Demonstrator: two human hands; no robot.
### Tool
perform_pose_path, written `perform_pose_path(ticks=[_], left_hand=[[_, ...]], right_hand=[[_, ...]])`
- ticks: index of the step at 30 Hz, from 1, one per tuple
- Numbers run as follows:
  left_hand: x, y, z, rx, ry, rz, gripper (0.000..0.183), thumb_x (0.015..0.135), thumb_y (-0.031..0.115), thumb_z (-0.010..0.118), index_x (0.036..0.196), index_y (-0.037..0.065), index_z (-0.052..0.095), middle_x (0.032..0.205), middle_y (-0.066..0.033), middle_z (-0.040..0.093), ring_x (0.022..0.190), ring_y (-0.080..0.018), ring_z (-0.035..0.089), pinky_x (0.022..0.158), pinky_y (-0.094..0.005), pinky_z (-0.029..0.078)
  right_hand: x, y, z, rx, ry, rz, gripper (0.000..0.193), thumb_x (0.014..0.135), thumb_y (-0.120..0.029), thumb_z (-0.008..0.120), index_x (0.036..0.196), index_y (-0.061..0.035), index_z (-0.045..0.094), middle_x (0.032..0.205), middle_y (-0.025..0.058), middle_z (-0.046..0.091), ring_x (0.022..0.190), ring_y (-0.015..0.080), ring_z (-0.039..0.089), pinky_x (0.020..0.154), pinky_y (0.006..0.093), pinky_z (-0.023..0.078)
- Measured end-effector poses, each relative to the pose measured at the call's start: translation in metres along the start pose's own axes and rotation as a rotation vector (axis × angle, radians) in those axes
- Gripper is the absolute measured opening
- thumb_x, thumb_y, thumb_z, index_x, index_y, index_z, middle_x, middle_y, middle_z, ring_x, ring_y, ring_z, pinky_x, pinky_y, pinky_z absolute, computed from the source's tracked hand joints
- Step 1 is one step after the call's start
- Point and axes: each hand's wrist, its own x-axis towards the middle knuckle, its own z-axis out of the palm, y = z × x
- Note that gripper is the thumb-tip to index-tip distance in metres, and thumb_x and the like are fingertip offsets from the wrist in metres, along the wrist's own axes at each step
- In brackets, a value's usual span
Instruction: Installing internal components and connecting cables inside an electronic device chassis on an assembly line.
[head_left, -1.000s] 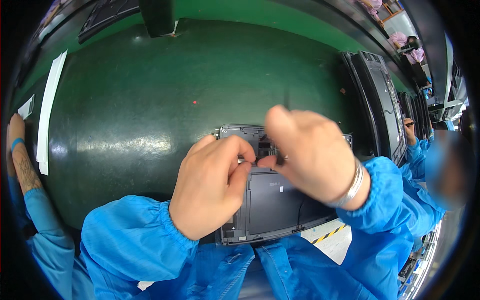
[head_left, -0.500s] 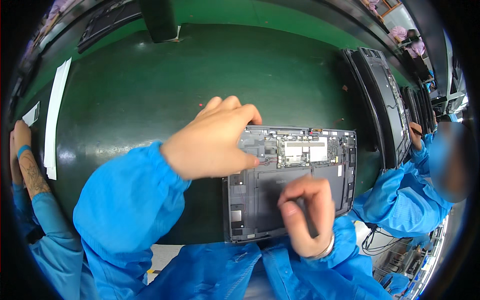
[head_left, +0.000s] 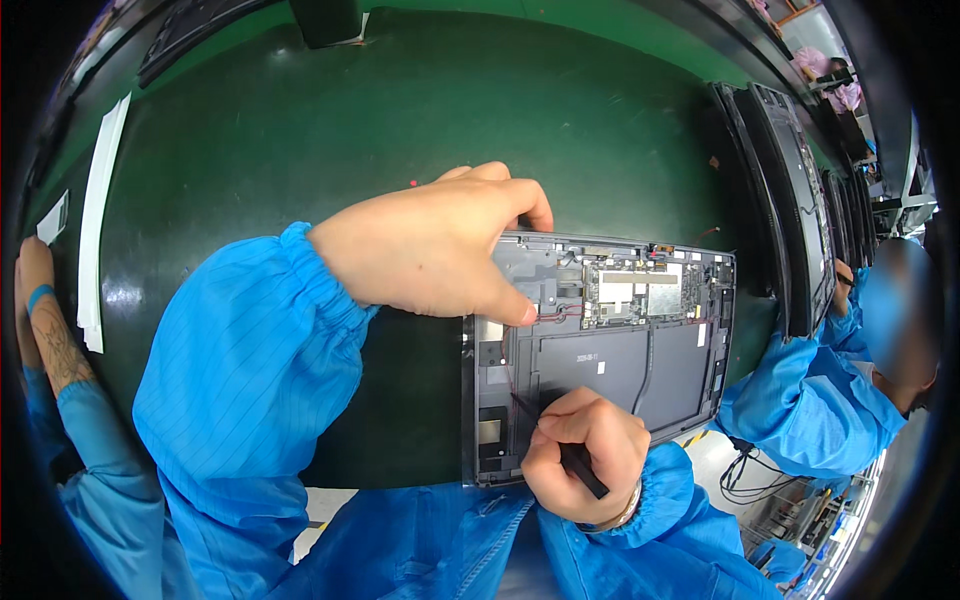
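An opened dark-grey laptop base (head_left: 590, 362) lies in front of me, slightly turned, with its circuit board (head_left: 640, 296) exposed along the far side. My left hand (head_left: 440, 240) grips its far left corner. The fingers curl over the far edge, and the thumb presses inside beside thin red and black wires (head_left: 560, 313). In my right hand (head_left: 590, 455), above the near left part of the base, a slim black pointed tool (head_left: 582, 470) is pinched. Its tip reaches down toward a thin wire along the left side; whether it touches is unclear.
More opened bases (head_left: 790, 210) stand at the right, near a co-worker in a blue sleeve (head_left: 800, 410). White strips (head_left: 100, 230) lie on the green table mat (head_left: 400, 110) at left, near another person's arm (head_left: 50, 320). A black stand (head_left: 327, 22) rises at the back.
My right hand has moved left and nearer me, from a blur over the middle of the base to its near left part. My left hand still grips the corner, its thumb pressed inside.
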Motion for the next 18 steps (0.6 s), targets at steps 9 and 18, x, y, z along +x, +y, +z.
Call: perform_pose_path(ticks=[9,18], left_hand=[[0.0023,0.0015,0.0040,-0.003,0.032,-0.008,0.056,0.069,0.022,0.083,0.116,0.003,0.057,0.098,-0.0094,0.047,0.095,-0.0228,0.047,0.083,-0.0308,0.041],[0.0056,0.0045,0.0057,-0.016,0.037,-0.036,0.056,0.070,0.023,0.083,0.116,0.003,0.058,0.098,-0.0092,0.047,0.092,-0.0216,0.048,0.080,-0.0300,0.042]], right_hand=[[-0.0022,0.0043,-0.0025,0.062,0.016,0.011,0.018,0.059,0.009,0.065,0.073,0.0007,0.057,0.066,0.0136,0.060,0.051,0.0247,0.059,0.048,0.0304,0.048],[-0.0023,0.0040,-0.0010,-0.098,0.004,-0.065,0.022,0.058,0.007,0.069,0.076,0.0016,0.058,0.070,0.0133,0.060,0.056,0.0266,0.060,0.051,0.0313,0.049]])
